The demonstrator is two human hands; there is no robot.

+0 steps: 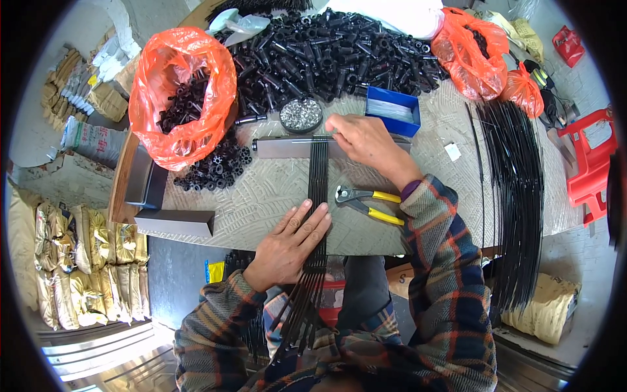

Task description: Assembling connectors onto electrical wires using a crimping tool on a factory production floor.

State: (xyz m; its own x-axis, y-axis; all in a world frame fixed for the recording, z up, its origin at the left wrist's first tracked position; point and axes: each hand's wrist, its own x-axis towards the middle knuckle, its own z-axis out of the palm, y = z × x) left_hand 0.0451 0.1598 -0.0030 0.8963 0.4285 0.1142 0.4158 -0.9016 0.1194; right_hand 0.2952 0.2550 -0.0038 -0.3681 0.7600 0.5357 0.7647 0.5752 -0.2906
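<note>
Done: black rods [318, 170] aligned under left hand [283, 253], fingers spread flat. Right hand [372, 145]: fingers curled, hold unclear. Remaining: loose fittings [326, 55].

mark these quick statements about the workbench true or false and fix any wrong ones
1. The left hand lies across a bundle of thin black strands. True.
2. The right hand is gripping the yellow-handled pliers. False: the pliers lie on the table, with neither hand on them.
3. A round dish of small shiny pieces stands to the left of the blue box. True.
4. The large orange bag at the left is tied shut. False: it is open, showing black parts inside.
5. Both sleeves are plaid. True.
</note>
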